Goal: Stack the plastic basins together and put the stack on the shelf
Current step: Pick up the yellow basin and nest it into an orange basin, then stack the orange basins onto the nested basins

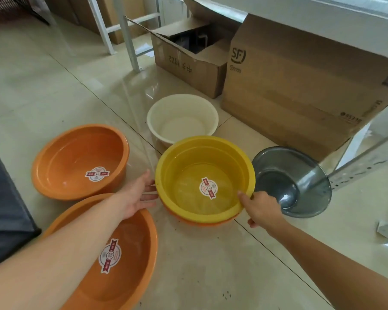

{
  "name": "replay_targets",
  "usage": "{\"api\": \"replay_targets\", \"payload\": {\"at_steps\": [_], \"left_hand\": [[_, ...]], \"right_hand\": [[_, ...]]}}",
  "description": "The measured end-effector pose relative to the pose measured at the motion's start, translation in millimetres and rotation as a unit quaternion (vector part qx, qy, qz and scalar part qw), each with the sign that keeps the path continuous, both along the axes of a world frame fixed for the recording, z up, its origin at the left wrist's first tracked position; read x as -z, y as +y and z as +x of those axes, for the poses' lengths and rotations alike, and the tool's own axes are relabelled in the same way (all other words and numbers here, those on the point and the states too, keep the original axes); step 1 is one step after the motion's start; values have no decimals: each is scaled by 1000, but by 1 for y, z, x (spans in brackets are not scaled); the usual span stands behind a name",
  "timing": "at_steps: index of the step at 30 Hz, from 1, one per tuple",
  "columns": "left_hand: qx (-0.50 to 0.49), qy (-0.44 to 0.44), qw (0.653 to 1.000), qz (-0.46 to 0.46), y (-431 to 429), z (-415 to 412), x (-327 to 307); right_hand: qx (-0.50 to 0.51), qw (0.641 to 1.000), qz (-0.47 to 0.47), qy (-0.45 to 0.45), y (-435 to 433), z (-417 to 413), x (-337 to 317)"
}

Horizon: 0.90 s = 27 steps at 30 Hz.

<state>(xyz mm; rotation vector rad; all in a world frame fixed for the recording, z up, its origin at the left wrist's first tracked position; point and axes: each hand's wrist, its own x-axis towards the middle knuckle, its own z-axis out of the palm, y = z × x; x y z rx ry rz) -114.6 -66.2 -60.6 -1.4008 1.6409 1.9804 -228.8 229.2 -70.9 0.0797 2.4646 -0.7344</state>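
Nearest me, low left, an orange basin (121, 260) sits upright on the tiled floor (211, 265), my left forearm crossing over its rim; not yet stacked. My left hand (139, 195) is flat and open against the left side of the yellow basin (205, 177), fingers spread toward the wall just under the rim, steadying more than gripping; I can't tell if the fingertips hook under. My right hand (263, 208) pinches the near-right rim, thumb over the lip inside, fingers outside and below, so that one has real hold. Two-sided grip keeps the basin level while it seats. The yellow basin is nested in another orange one, only a sliver of orange edge (199, 222) showing beneath, so the stack has begun in the middle of the floor. Left of it, a second loose orange basin (81, 162); right, touching or just beside, a grey see-through basin (293, 182). Farther, a white basin (182, 117) just behind the yellow. Beyond, cardboard boxes (300, 86) and a shelf upright (363, 166) at far right, probably the destination.
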Motion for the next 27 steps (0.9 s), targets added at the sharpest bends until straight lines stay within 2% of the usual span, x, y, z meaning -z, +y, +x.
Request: {"api": "replay_targets", "payload": {"at_steps": [1, 3, 6, 8, 10, 11, 13, 14, 17, 19, 23, 27], "left_hand": [[36, -3, 998, -43, 0, 4, -3], [97, 15, 983, -153, -3, 19, -14], [179, 34, 909, -374, -22, 66, -34], [139, 9, 874, -465, -35, 111, -41], [66, -86, 857, -503, -56, 170, -24], [29, -153, 855, -494, -71, 204, -3], [-35, -295, 861, -413, -97, 270, 53], [-61, -318, 872, -367, -96, 290, 67], [-170, -248, 942, -147, -45, 290, 49], [-226, -171, 957, -62, -31, 289, 46], [-231, -115, 963, -81, -28, 295, 34], [-234, -76, 964, -96, -31, 306, -5]], "right_hand": [[15, 999, -8, -31, 2, -1, 7], [101, 982, -86, -134, 7, -2, 22], [175, 930, -227, -232, 10, 0, 35], [202, 907, -281, -239, 9, 1, 37], [212, 903, -293, -230, 6, 4, 36], [214, 905, -290, -227, 3, 5, 36], [215, 909, -278, -225, -2, 10, 35], [218, 910, -274, -224, -5, 13, 35], [222, 911, -266, -226, -10, 21, 36], [221, 908, -271, -230, -12, 25, 34], [219, 908, -269, -235, -11, 28, 31], [214, 906, -270, -246, -5, 35, 33]]}}
